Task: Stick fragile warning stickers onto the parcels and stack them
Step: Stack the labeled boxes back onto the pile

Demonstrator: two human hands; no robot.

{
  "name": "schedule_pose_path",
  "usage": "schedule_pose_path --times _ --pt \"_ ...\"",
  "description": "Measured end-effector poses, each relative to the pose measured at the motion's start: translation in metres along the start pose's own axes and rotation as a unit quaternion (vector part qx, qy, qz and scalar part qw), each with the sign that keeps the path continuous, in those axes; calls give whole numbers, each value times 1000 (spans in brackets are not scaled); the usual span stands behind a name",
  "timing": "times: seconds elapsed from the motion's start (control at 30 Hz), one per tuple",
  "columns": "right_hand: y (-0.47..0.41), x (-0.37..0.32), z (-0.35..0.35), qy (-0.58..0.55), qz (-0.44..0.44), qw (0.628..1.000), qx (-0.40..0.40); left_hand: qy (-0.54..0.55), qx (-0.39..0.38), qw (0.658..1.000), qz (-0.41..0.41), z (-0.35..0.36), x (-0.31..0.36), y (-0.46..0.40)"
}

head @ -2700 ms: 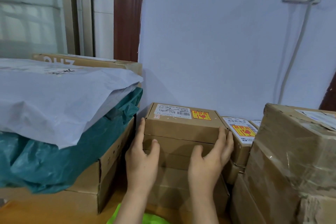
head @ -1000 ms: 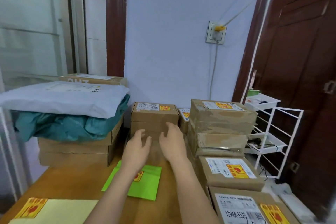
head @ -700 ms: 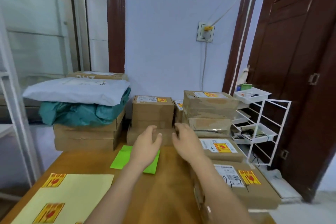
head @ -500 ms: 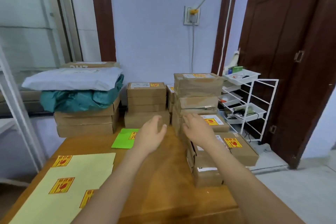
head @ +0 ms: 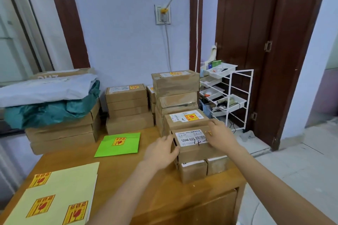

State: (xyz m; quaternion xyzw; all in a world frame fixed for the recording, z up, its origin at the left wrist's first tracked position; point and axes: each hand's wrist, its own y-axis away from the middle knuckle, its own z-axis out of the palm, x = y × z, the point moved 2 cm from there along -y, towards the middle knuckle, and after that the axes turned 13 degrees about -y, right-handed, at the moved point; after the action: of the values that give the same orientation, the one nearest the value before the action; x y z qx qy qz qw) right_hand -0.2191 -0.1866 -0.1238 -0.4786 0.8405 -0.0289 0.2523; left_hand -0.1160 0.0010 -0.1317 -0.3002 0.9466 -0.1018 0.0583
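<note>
A brown cardboard parcel (head: pixel 190 138) with a white label reading 12V4A-5525 lies on top of small boxes (head: pixel 193 171) at the right edge of the wooden table (head: pixel 146 199). My left hand (head: pixel 161 150) grips its left side, thumb on the near edge. My right hand (head: pixel 221 135) holds its top right corner and covers most of an orange sticker there. A pale yellow sheet of fragile stickers (head: pixel 54 197) lies at the near left. A green sheet (head: pixel 118 144) carrying one sticker lies in the middle.
Just behind the held parcel sits a stickered parcel (head: pixel 184 118), then a taller taped stack (head: pixel 175 86). A middle stack (head: pixel 128 107) stands against the wall. Boxes under grey and teal bags (head: pixel 47 97) fill the far left. A white wire rack (head: pixel 228 97) stands right of the table.
I have stepped back from the wall stack and turned right. Both hands left the far stack, crossed the table, and now hold the labelled parcel at the right edge.
</note>
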Motion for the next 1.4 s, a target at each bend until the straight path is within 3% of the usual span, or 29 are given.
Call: schedule_pose_path --times 0.13,0.27,0.47,0.63,0.8,1.1,1.4 --pt "4 22 -4 -9 65 998 5 35 -27 999 -18 5 -2 -1" --pt "11 32 0 -83 139 987 -19 151 -42 987 -28 13 1 0" --pt "10 29 -3 -115 149 982 -22 257 -1 966 -34 21 8 -3" --pt "8 24 -14 -99 136 986 -17 278 37 957 -71 15 5 -1" --pt "10 2 -32 -120 122 985 11 290 124 945 -91 -9 -8 5" --pt "2 -53 -40 -187 74 979 15 306 198 920 -145 -45 -50 24" --pt "-12 -104 -50 -235 24 971 46 300 197 918 -165 -68 -92 30"
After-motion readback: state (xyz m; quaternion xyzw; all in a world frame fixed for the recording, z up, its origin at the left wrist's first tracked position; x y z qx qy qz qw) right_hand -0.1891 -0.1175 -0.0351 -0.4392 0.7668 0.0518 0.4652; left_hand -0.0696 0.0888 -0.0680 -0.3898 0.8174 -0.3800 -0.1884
